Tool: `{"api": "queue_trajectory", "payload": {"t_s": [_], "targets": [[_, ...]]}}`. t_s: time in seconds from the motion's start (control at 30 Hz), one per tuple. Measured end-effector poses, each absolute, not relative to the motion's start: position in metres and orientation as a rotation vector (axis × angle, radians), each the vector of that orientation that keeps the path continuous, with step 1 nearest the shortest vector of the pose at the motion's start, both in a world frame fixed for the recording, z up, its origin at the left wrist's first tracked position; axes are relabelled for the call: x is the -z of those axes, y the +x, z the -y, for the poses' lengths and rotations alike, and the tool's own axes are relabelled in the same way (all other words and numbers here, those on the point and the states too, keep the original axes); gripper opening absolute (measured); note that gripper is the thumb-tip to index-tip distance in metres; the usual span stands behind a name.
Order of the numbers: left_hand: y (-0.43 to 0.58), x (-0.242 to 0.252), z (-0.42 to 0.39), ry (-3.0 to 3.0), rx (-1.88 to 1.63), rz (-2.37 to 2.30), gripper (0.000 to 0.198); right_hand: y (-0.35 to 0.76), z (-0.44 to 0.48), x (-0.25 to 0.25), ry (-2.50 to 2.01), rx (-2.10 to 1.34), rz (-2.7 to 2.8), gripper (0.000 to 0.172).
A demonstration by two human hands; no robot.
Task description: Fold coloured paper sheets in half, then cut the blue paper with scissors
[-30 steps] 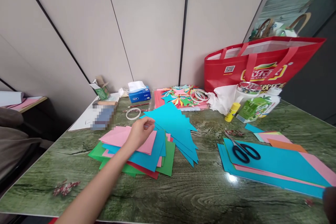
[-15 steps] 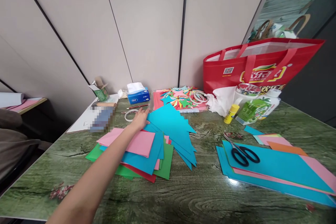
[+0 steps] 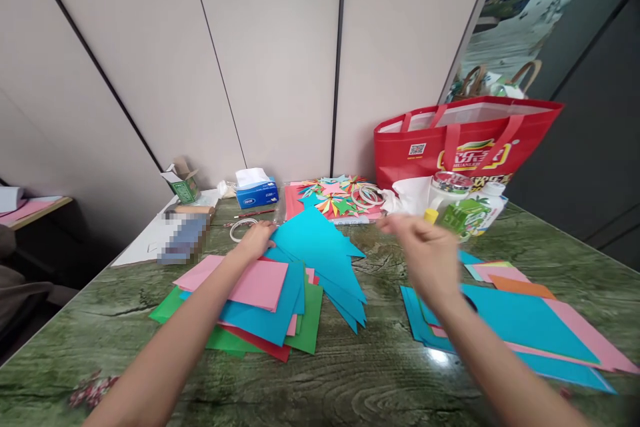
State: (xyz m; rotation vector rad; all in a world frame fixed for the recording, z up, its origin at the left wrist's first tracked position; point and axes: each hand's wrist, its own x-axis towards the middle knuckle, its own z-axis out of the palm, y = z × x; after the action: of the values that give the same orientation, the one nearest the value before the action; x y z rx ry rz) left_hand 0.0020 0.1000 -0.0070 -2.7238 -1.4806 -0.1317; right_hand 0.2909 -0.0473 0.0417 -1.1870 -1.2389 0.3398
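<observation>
Head view: a left hand [image 3: 257, 240], fingers partly open, rests at the left edge of blue cut papers [image 3: 320, 247] fanned mid-worktop [image 3: 350, 380], beside a tape ring [image 3: 235, 231]; any grip cannot be made out. A blurred right hand [image 3: 427, 247], fingers bent inward, hangs near a glue stick [image 3: 431, 215]; whether it holds anything is unclear.

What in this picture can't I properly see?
In the head view:
Scissors handle: mostly hidden by the right hand and its forearm.
Glue stick: the part below its yellow cap is behind that hand.
Right fingertips: blurred; any grip is unclear.
Blue-grey object: pixelated, unidentifiable.
Red tote bag: its front hides the inside bottom.
</observation>
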Motion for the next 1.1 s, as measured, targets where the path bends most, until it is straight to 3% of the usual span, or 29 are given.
{"api": "queue_trajectory", "payload": {"t_s": [0.13, 0.33, 0.63, 0.9, 1.1], "targets": [[0.002, 0.0, -0.093, -2.702, 0.167, 1.412, 0.039, 0.27, 0.02, 0.011, -1.312, -0.564, 1.367, 0.025], [0.003, -0.025, -0.077, -2.643, 0.303, 1.348, 0.028, 0.271, -0.001, 0.062, -1.466, -0.531, 1.462, 0.044], [0.006, -0.032, -0.031, -2.525, 0.676, 1.344, 0.017, 0.278, 0.002, 0.072, -1.453, -0.409, 1.545, 0.062], [0.003, -0.006, -0.019, -2.683, 1.009, 1.334, 0.016, 0.282, 0.005, 0.064, -1.402, -0.251, 1.542, 0.064], [0.006, -0.003, -0.009, -2.804, 1.061, 1.3, 0.013, 0.279, 0.008, 0.064, -1.447, -0.305, 1.576, 0.063]]}}
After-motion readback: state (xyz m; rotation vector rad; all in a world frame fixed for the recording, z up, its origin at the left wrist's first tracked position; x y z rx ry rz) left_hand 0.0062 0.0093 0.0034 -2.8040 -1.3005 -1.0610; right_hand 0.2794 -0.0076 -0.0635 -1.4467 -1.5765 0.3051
